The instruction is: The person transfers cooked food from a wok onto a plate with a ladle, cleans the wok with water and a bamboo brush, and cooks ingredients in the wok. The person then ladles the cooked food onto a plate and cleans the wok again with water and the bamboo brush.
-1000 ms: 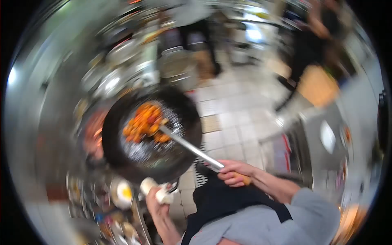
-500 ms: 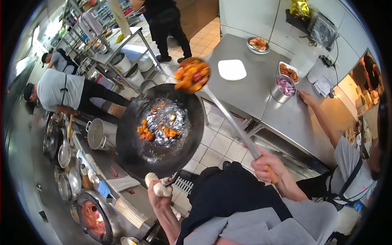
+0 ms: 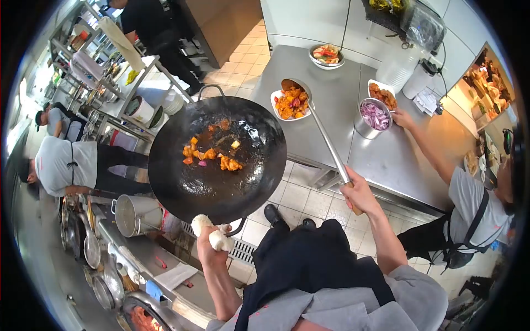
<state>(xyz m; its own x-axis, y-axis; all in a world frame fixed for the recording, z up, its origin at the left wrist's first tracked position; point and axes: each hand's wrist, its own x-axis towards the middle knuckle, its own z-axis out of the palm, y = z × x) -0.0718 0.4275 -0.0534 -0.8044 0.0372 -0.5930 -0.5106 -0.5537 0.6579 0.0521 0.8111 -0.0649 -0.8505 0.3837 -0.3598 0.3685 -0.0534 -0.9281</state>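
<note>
My left hand (image 3: 212,243) is closed on the near handle of a large black wok (image 3: 199,190), with a folded white cloth (image 3: 222,241) in its grip. Several orange pieces of food (image 3: 229,163) lie in the oily wok, which is held up beside the steel counter. My right hand (image 3: 360,193) is wrapped round the wooden-ended handle of a long ladle (image 3: 329,140). The ladle's bowl is tipped over a white plate (image 3: 274,100) on the counter. Glazed orange and red food (image 3: 291,105) is heaped on that plate.
On the steel counter (image 3: 331,121) stand a bowl of vegetables (image 3: 327,55), a dish of browned pieces (image 3: 382,95) and a pot of sliced onion (image 3: 374,115). A co-worker's hand (image 3: 402,117) touches near the pot. A lit burner (image 3: 144,319) is at lower left; other people work behind.
The ladle has moved from above the wok's edge to the plate, and its food now lies there. The wok has shifted slightly left in view, and the formerly bare plate is full.
</note>
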